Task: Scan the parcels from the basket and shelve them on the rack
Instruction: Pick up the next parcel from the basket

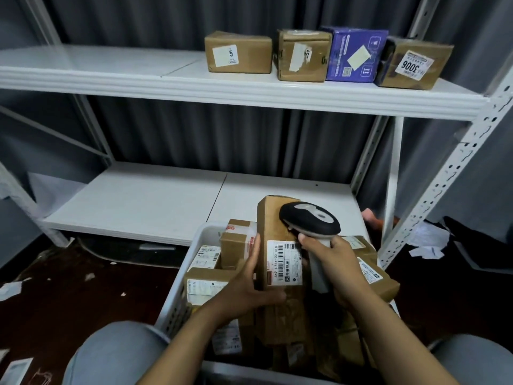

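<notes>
Parcel (270, 218), a tall brown cardboard carton, is standing on end at lower centre of the frame. It is rising out of a white basket (180, 295) packed with other parcels (236, 245) as a person is scanning it. The left hand (249, 284) is clasping the carton's left edge, fingers running up the side and thumb pressing across the front. The right hand (336, 270) is wrapping around the grip of a black-and-grey scanner (309, 219), whose head is showing over the carton's upper half, just above the white label (284, 262).

The carton is looking stiff and square-cornered, and is probably light, since one hand alone is steadying it. Clear tape is wrinkling over its lower half and could be making that part slick. The bare cardboard along the long edges is therefore offering the safer hold, one that is also keeping the barcode uncovered.

The label is carrying barcodes and a sideways line that seems to read L714-00 416; the smaller print is too fine to make out.

At upper right, four boxes are sitting in a row on the upper shelf of the white rack (249, 93): a brown box (238, 52) stickered 5, a taped box (302, 55) with a peeling label, a purple box (355, 55) and an end box (413, 65) marked with what reads as 3006.
</notes>
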Demonstrator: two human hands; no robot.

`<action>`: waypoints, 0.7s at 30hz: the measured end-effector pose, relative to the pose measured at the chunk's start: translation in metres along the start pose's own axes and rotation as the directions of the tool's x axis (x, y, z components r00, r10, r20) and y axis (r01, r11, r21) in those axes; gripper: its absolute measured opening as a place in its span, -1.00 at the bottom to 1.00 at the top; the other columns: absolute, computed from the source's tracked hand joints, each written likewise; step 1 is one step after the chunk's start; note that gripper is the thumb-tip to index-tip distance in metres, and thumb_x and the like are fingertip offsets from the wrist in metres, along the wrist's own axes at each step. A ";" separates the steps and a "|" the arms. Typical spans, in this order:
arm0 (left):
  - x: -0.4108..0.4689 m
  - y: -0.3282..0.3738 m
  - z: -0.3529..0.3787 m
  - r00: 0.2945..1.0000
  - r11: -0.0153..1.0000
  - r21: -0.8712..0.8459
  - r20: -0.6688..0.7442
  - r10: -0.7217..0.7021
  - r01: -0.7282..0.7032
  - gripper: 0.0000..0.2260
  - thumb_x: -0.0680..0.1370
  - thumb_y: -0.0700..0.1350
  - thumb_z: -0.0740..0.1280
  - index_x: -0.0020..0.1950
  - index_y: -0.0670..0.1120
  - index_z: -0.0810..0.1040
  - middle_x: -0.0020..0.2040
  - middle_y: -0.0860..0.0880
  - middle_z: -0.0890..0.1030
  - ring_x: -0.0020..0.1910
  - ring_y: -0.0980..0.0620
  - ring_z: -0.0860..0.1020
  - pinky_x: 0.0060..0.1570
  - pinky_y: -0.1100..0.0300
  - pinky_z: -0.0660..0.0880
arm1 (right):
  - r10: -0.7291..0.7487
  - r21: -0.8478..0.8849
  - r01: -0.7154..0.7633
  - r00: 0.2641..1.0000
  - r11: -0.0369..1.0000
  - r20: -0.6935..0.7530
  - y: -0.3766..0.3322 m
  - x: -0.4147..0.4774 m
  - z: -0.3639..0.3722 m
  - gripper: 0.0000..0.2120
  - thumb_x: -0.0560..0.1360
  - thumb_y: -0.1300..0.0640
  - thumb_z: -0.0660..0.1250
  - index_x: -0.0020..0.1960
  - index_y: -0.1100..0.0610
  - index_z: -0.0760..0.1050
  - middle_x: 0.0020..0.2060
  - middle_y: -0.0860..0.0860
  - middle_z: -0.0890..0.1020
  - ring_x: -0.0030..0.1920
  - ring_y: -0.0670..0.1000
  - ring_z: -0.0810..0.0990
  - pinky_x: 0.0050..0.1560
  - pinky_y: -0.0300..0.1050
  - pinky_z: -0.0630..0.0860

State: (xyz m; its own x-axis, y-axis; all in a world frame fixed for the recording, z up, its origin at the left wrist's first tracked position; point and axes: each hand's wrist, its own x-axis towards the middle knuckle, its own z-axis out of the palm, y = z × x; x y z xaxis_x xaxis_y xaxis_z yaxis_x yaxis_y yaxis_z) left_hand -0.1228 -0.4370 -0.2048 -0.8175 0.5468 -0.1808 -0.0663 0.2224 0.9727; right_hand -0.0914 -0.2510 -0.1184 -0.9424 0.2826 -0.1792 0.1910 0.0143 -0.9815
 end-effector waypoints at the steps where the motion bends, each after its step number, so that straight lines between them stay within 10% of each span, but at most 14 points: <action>1: 0.001 -0.002 0.001 1.000 0.998 0.065 0.024 -0.012 0.011 0.11 0.24 0.17 0.59 0.31 0.60 -0.29 0.57 0.04 0.13 0.45 0.05 0.32 0.30 0.03 0.47 | 0.009 0.013 -0.009 1.000 1.000 -0.005 0.000 0.001 0.000 -0.82 0.46 0.11 0.46 0.04 0.13 0.60 -0.15 0.03 0.73 -0.15 0.02 0.71 -0.15 -0.07 0.63; 5: 0.005 0.004 -0.011 0.990 0.994 0.084 -0.131 -0.055 0.066 -0.06 0.33 -0.05 0.57 0.40 0.50 0.02 0.46 0.00 0.36 0.38 -0.03 0.41 0.22 0.00 0.53 | -0.001 -0.041 0.003 0.999 0.999 0.046 -0.002 0.003 -0.009 -0.83 0.48 0.18 0.44 0.05 0.19 0.59 -0.15 0.09 0.72 -0.15 0.04 0.70 -0.17 -0.16 0.63; 9: 0.007 0.009 -0.040 0.923 0.996 0.068 -0.383 -0.030 0.061 -0.42 0.37 -0.15 0.53 0.27 0.27 0.43 0.25 0.04 0.56 0.07 0.19 0.56 -0.05 0.36 0.51 | -0.102 -0.398 0.143 0.987 0.906 0.122 -0.012 0.003 -0.033 -0.87 0.44 0.15 0.46 -0.06 0.16 0.59 -0.37 0.07 0.65 -0.40 0.01 0.58 -0.35 -0.13 0.51; 12: 0.007 0.006 -0.054 0.910 0.995 0.042 -0.411 -0.061 0.085 -0.47 0.41 -0.22 0.49 0.29 0.17 0.51 0.18 0.03 0.61 0.00 0.22 0.58 -0.18 0.47 0.45 | -0.136 -0.618 0.212 0.976 0.757 0.168 -0.020 0.003 -0.047 -0.86 0.37 0.05 0.51 -0.12 0.02 0.59 -0.35 -0.02 0.63 -0.36 -0.02 0.57 -0.33 -0.06 0.54; 21: 0.009 0.003 -0.054 0.924 0.989 0.033 -0.361 -0.125 0.147 -0.50 0.44 -0.24 0.46 0.29 0.18 0.50 0.13 0.05 0.62 0.00 0.18 0.60 -0.13 0.38 0.46 | -0.099 -0.618 0.217 0.971 0.756 0.219 -0.023 0.002 -0.057 -0.86 0.39 0.02 0.50 -0.13 0.00 0.56 -0.37 -0.08 0.60 -0.33 -0.02 0.56 -0.29 -0.08 0.50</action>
State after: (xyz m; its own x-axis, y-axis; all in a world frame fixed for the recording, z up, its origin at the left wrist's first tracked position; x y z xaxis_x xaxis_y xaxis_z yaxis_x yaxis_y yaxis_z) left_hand -0.1616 -0.4752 -0.1953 -0.9537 0.1859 -0.2365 -0.1671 0.3265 0.9303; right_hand -0.0817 -0.1959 -0.0920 -0.9938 0.0630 -0.0912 0.1100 0.6650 -0.7387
